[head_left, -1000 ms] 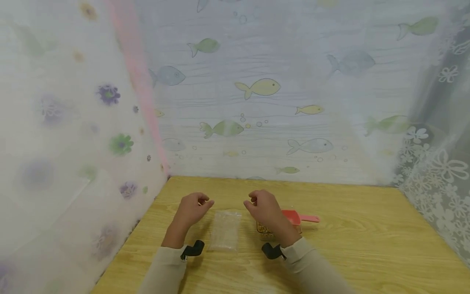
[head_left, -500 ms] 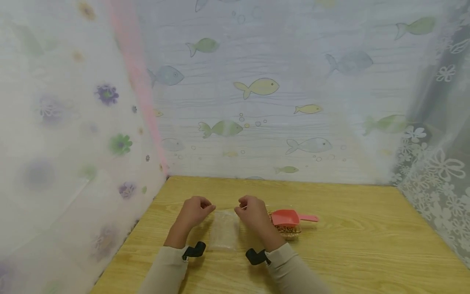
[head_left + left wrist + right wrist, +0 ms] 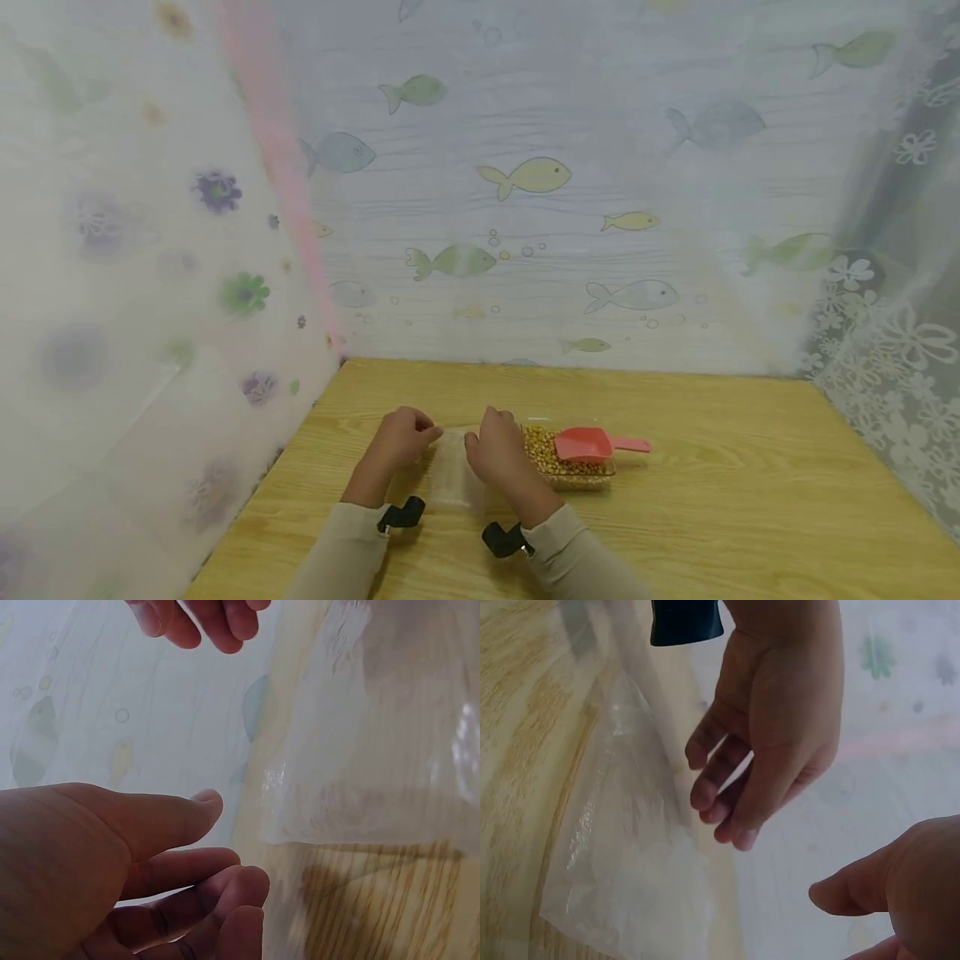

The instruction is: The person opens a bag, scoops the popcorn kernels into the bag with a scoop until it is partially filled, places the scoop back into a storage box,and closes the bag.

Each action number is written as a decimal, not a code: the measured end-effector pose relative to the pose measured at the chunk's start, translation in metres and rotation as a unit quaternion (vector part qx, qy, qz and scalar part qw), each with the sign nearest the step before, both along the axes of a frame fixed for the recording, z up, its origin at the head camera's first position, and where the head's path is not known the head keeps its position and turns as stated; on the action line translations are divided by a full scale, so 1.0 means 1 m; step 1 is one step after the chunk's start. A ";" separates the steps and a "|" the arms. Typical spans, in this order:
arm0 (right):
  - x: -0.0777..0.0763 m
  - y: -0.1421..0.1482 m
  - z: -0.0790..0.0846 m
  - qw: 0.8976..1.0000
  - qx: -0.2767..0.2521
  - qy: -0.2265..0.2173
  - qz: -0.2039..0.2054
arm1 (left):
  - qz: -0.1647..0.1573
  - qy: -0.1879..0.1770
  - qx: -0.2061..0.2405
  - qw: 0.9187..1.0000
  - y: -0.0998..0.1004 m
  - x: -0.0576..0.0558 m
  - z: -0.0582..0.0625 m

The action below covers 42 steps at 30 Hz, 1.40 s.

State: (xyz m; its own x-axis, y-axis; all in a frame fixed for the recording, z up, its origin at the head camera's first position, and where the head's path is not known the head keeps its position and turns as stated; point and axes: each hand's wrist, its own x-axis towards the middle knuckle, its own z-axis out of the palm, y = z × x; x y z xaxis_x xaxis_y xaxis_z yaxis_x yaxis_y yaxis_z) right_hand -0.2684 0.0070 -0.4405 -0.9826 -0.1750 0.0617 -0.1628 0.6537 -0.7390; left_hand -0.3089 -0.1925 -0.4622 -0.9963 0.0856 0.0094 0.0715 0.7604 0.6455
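Observation:
A clear plastic bag (image 3: pixel 452 479) lies flat on the wooden table between my two hands. My left hand (image 3: pixel 402 437) hovers at the bag's far left corner; in the left wrist view its thumb (image 3: pixel 180 817) stays apart from the loosely bent fingers, with nothing between them. Over the bag's right side is my right hand (image 3: pixel 498 450), which hides part of it. In the right wrist view the thumb (image 3: pixel 847 889) of that hand points toward the left hand (image 3: pixel 780 735) and touches nothing. The bag (image 3: pixel 622 847) looks thin, wrinkled and shiny.
Right of the right hand stands a clear container (image 3: pixel 585 482) of yellow corn kernels (image 3: pixel 540 447). A red scoop (image 3: pixel 585 446) rests on the kernels, its handle sticking out to the right. Printed curtains (image 3: pixel 480 325) border the table (image 3: pixel 720 483) at the back and sides.
My right hand has moved left from over the corn container to the bag, uncovering the kernels and scoop. The left hand has shifted slightly right and nearer to me.

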 end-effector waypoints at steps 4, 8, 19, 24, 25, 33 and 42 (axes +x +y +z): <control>0.004 -0.001 -0.001 1.000 -0.002 0.000 -0.009 | -0.001 -0.004 -0.006 1.000 0.001 0.001 -0.001; 0.002 -0.002 -0.006 1.000 0.013 0.001 -0.007 | -0.008 -0.008 -0.010 1.000 0.002 0.003 -0.002; -0.003 -0.002 -0.016 1.000 0.028 -0.010 0.003 | -0.016 -0.028 0.001 0.999 0.005 0.006 -0.003; -0.004 -0.003 -0.019 1.000 0.020 -0.018 0.004 | -0.016 -0.027 -0.004 0.999 0.005 0.003 -0.005; -0.005 -0.003 -0.020 1.000 0.020 -0.019 0.003 | -0.016 -0.026 -0.005 1.000 0.005 0.003 -0.006; -0.009 -0.004 -0.025 0.999 0.030 0.006 -0.007 | -0.001 -0.013 -0.010 1.000 0.003 0.001 -0.007; -0.010 -0.003 -0.026 0.999 0.019 0.024 -0.009 | 0.020 -0.002 0.009 1.000 0.001 0.002 -0.006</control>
State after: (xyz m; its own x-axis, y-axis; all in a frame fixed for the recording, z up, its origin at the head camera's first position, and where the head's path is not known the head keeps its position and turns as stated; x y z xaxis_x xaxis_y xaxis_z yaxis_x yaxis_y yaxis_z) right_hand -0.2783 0.0039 -0.4668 -0.9819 -0.1599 0.1016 -0.1845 0.6846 -0.7052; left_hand -0.3072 -0.1918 -0.4680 -0.9989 0.0464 0.0058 0.0387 0.7513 0.6588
